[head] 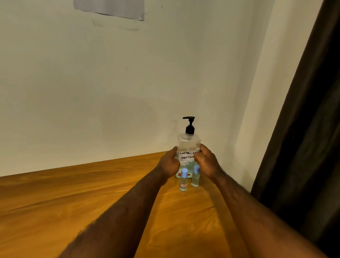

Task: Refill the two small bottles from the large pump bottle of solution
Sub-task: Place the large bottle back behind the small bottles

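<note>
We see a pump bottle (188,143) standing upright at the far end of a table (85,203), close to the room corner. Its body is clear, square-shouldered plastic topped by a glossy black pump (189,127) whose spout points left. Pale blue-green liquid fills only the lower part.

The left hand (169,163) and right hand (206,163) grip the bottle from opposite sides, fingers curled round its walls. The right fingers (198,155) cover the end of a white handwritten label (186,155), so we read only "CONTAC…" above "SOLUTION".

Two small clear cylinders with pale blue caps stand upright just in front of the pump bottle, between the wrists:
- The left small bottle (183,180) is nearer to us and carries a tiny red-and-white label, too small to read.
- The right small bottle (195,177) stands just beside it. We cannot tell whether its cap touches the right hand.

Together they hide part of a red mark at the pump bottle's base.

The table is smooth, orange-brown wood with wavy grain. The wall (109,78) is matt cream plaster with faint smudges. A creased paper sheet (109,3) is cut off by the top edge, its print blurred. A dark curtain (309,133) falls in folds on the right.
</note>
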